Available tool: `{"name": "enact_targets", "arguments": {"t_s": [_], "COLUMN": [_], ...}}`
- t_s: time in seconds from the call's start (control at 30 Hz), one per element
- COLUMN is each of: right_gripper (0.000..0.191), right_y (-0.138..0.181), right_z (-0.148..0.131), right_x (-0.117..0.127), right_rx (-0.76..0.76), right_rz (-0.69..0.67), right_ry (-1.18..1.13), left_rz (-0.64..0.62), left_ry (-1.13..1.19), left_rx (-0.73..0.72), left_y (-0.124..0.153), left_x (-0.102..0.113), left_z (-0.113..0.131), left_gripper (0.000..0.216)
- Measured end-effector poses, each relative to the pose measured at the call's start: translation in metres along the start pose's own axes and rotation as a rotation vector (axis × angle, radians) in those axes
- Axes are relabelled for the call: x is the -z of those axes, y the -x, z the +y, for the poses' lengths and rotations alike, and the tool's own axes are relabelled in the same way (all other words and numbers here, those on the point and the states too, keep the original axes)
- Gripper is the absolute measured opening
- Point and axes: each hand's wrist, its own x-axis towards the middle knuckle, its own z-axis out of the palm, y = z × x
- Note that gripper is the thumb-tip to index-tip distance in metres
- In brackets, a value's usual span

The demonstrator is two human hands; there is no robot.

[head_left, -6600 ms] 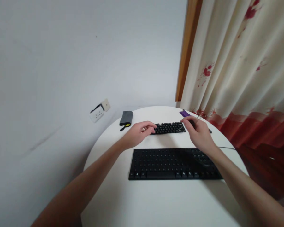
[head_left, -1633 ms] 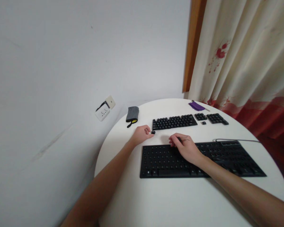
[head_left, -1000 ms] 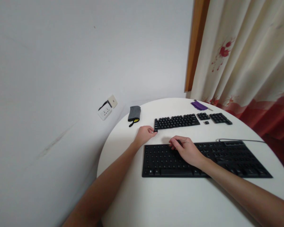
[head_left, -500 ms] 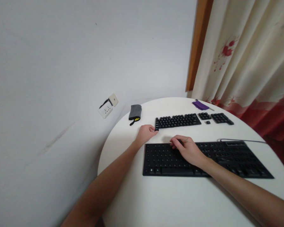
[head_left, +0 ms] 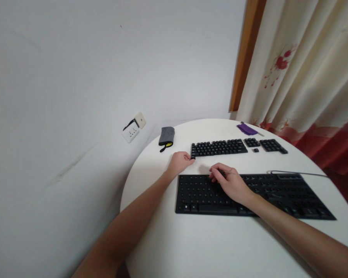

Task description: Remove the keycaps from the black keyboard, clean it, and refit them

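Observation:
My left hand (head_left: 179, 162) rests on the white round table (head_left: 208, 247), its fingers curled. Its fingertips pinch a small black keycap at the near left corner of a laid-out block of black keycaps (head_left: 219, 148). My right hand (head_left: 230, 184) lies on the black keyboard (head_left: 281, 193), near the left part of its top row. The fingers are closed around a thin wire tool, most of it hidden by the hand. Both forearms reach in from the bottom edge.
Two smaller keycap groups (head_left: 271, 145) and a single keycap (head_left: 255, 150) lie to the right of the block. A purple object (head_left: 246, 129) lies at the far edge, a grey pouch (head_left: 166, 136) at the far left. The keyboard cable (head_left: 295, 172) runs right. A curtain (head_left: 307, 77) hangs close.
My left hand carried a keycap from the table up to the block's near left corner. My right hand stayed on the keyboard's top row. The view drifted slightly left.

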Motion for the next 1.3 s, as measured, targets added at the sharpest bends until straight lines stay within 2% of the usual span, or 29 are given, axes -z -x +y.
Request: {"name": "enact_targets", "arguments": {"t_s": [0.13,0.23,0.47,0.57,0.67,0.77,1.0,1.17,1.3], "right_gripper": [0.025,0.020,0.017,0.019,0.024,0.031,0.026,0.019,0.023], "right_y": [0.001,0.003,0.021,0.029,0.031,0.030,0.029,0.027,0.027], "right_z": [-0.001,-0.006,-0.034,-0.035,-0.030,-0.025,-0.025,-0.028,-0.032], "right_x": [0.000,-0.002,-0.015,-0.026,-0.038,-0.049,-0.058,-0.050,-0.050], "right_rx": [-0.003,-0.001,0.101,0.002,-0.131,-0.195,-0.226,-0.103,-0.065], "right_rz": [0.009,-0.026,-0.246,-0.316,-0.270,-0.233,-0.253,-0.222,-0.263], "right_ry": [-0.001,-0.095,-0.173,-0.271,-0.391,-0.428,-0.313,0.052,0.108], "left_rz": [-0.017,-0.027,-0.097,-0.146,-0.200,-0.196,-0.141,-0.136,-0.129], "left_ry": [0.016,0.032,0.036,0.021,0.007,-0.038,-0.061,-0.065,-0.068], "left_rx": [-0.003,-0.010,-0.003,-0.012,-0.005,-0.017,-0.064,-0.076,-0.093], "left_y": [-0.001,-0.001,-0.003,-0.004,-0.003,-0.002,-0.002,-0.002,-0.002], "left_x": [0.001,0.003,0.010,0.018,0.026,0.031,0.025,0.023,0.022], "left_z": [-0.003,-0.005,-0.007,-0.007,-0.006,-0.004,-0.003,-0.004,-0.005], "left_gripper": [0.022,0.023,0.018,0.015,0.016,0.018,0.021,0.021,0.023]}}
